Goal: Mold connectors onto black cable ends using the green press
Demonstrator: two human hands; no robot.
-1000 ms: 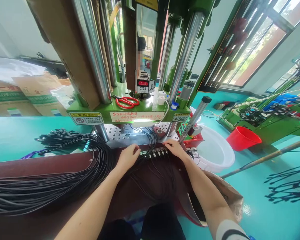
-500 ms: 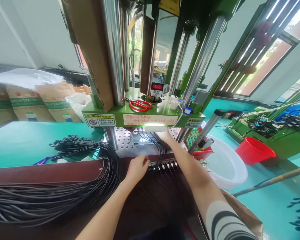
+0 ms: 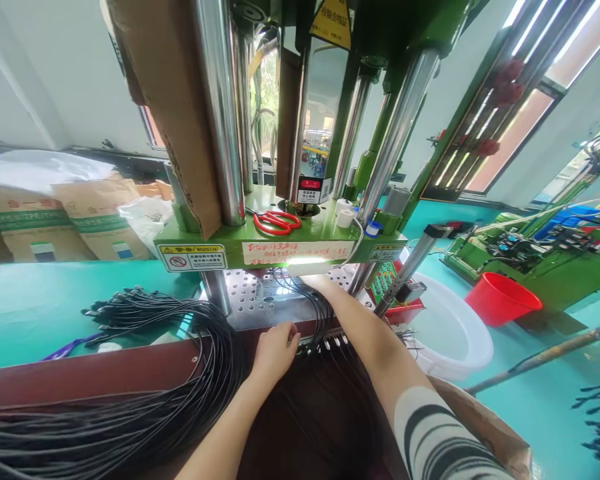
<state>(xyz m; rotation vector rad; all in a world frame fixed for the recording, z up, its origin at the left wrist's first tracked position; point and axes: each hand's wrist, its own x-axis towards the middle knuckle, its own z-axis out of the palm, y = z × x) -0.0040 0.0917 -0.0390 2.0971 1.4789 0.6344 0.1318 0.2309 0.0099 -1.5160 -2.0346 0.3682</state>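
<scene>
My left hand (image 3: 276, 348) rests at the front edge of the press bed with its fingers curled in. Whatever it may hold is hidden. Beside it, black cables (image 3: 321, 308) run from the bed down over the front edge, where a row of small metal connectors (image 3: 333, 344) sits. My right hand (image 3: 319, 283) reaches beneath the green press plate (image 3: 235, 243). A lit lamp bar (image 3: 307, 268) covers its fingers, so their grip does not show. Under the plate lies a metal mould (image 3: 280, 292) with cables leading into it.
A thick bundle of black cables (image 3: 225, 357) drapes over the brown board (image 3: 130, 370) on the left. Red-handled scissors (image 3: 277, 223) lie on the press plate. Steel columns (image 3: 220, 120) flank the work area. To the right are a white tub (image 3: 473, 337) and a red bucket (image 3: 503, 300).
The camera view has shifted slightly, so the press sits a little lower and further left. My right hand stays beneath the plate, and my left hand keeps its curled pose at the edge.
</scene>
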